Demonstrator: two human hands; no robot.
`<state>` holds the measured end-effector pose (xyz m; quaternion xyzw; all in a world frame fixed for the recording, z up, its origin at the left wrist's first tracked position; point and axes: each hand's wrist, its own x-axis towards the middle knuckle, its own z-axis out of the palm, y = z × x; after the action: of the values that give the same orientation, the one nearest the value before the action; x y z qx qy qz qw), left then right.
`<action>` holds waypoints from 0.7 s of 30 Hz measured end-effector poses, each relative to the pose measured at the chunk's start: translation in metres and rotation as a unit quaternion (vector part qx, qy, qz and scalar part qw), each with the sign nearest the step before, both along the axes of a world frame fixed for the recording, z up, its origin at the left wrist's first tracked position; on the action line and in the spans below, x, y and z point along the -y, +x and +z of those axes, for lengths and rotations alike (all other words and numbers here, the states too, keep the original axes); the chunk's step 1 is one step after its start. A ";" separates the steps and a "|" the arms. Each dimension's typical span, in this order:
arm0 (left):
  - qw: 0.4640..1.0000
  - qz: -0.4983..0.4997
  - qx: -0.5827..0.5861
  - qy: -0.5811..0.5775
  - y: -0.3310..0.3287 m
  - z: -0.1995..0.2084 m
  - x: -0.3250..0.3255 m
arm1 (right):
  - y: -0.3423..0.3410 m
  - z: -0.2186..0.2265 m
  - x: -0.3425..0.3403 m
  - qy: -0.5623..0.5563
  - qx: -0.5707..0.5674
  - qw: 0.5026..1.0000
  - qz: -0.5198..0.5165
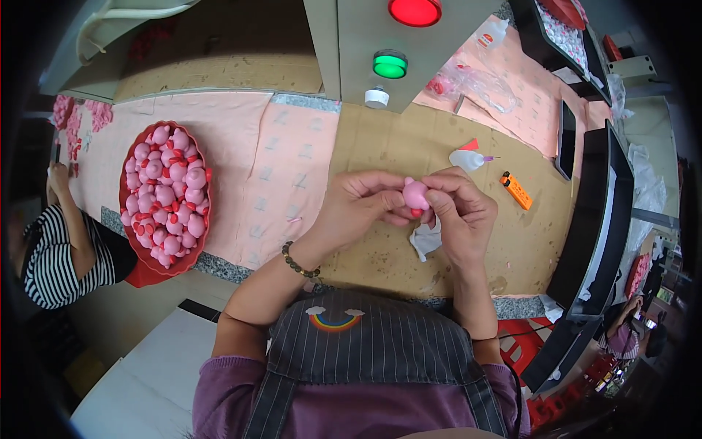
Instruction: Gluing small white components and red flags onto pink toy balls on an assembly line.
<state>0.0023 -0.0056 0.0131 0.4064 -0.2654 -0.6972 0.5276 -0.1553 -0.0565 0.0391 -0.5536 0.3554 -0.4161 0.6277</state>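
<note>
While the left hand [358, 208] and right hand [464, 216] pinch the pink toy figure [415, 194] from opposite sides, it sits equally near both, red end [416, 212] toward the pinstriped apron [373, 355].

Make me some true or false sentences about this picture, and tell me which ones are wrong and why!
1. The left hand and right hand both hold one small pink figure. True.
2. The red basket of pink pieces is to the right of the hands. False: it is to their left.
3. A beaded bracelet is around the left wrist. True.
4. The orange thing is in the right hand. False: it lies on the brown surface.
5. The apron has a rainbow on it. True.
6. Both big round lights are red. False: one is a red light, the other a green light.
</note>
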 end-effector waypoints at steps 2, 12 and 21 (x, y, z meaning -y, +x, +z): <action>0.999 0.040 -0.023 -0.003 0.003 0.000 0.001 | -0.001 -0.001 0.000 -0.025 -0.020 0.999 0.013; 0.997 -0.033 0.066 0.011 0.011 0.014 -0.001 | 0.001 -0.009 -0.010 -0.015 -0.017 1.000 -0.003; 0.973 -0.001 0.225 -0.051 0.008 0.014 -0.004 | -0.005 -0.003 -0.010 -0.006 -0.058 0.998 0.005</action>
<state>0.0100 -0.0013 0.0274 0.5253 -0.4130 -0.5740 0.4734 -0.1601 -0.0466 0.0362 -0.5824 0.3857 -0.3822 0.6050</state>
